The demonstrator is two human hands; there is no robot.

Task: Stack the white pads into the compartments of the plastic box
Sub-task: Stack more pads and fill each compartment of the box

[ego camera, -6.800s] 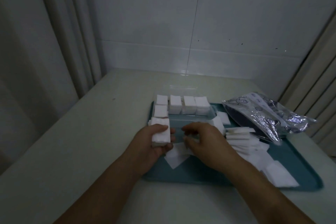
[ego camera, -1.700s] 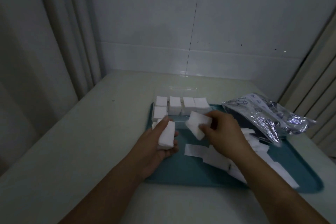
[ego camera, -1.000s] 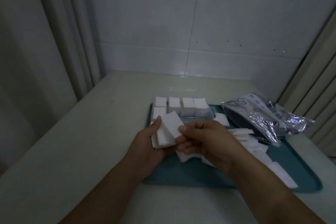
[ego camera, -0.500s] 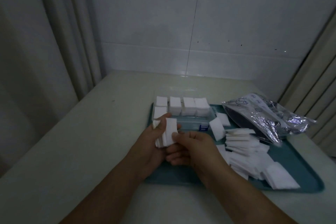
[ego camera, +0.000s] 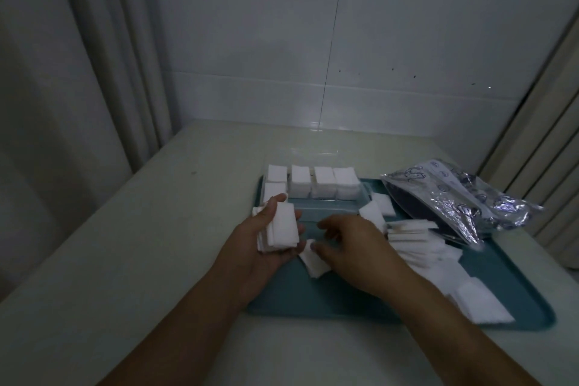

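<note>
Our left hand grasped a stack of white pads, thumb along its far edge and fingers curled under its near edge, holding it above the left end of the teal tray. Our right hand lay palm down over the tray just right of the stack, its fingers loosely bent; the fingertips touched a loose pad lying flat on the tray, but we could not tell whether they pinched it. Beyond the fingertips of both hands stood the clear box, its far row of compartments filled with packed pads and one more filled compartment just past our left thumb. To the right of the right hand's knuckles lay a heap of loose pads, spreading along the tray toward its near right corner. Farther right, a silvery foil bag rested partly on the tray; its printed marks were too dim and small for us to read.
</note>
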